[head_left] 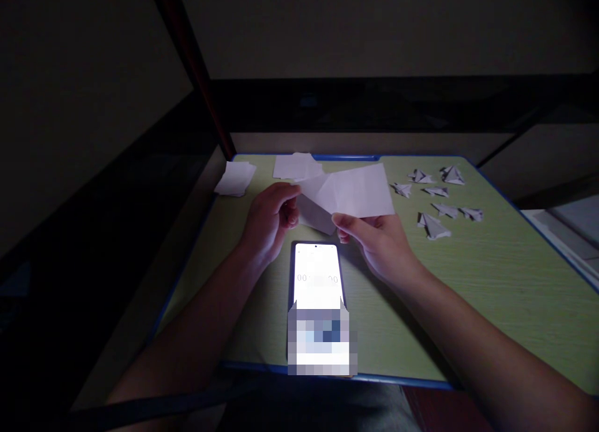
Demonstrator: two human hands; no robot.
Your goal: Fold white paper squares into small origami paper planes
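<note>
A sheet of white paper (360,191), partly folded over at its left end, is held above the table between both hands. My left hand (274,216) pinches its upper left corner between thumb and curled fingers. With the thumb near the lower edge of the fold, my right hand (377,238) grips the sheet from below; some of its fingers are hidden behind the paper. Below the hands lies a phone (318,273) with a brightly lit screen, its lower part blurred out.
Several small folded paper figures (434,226) lie on the right of the green table (491,294). Loose white sheets (236,178) rest at the far left corner, and another pile of paper (294,166) sits at the back edge. Dark walls stand behind and to the left.
</note>
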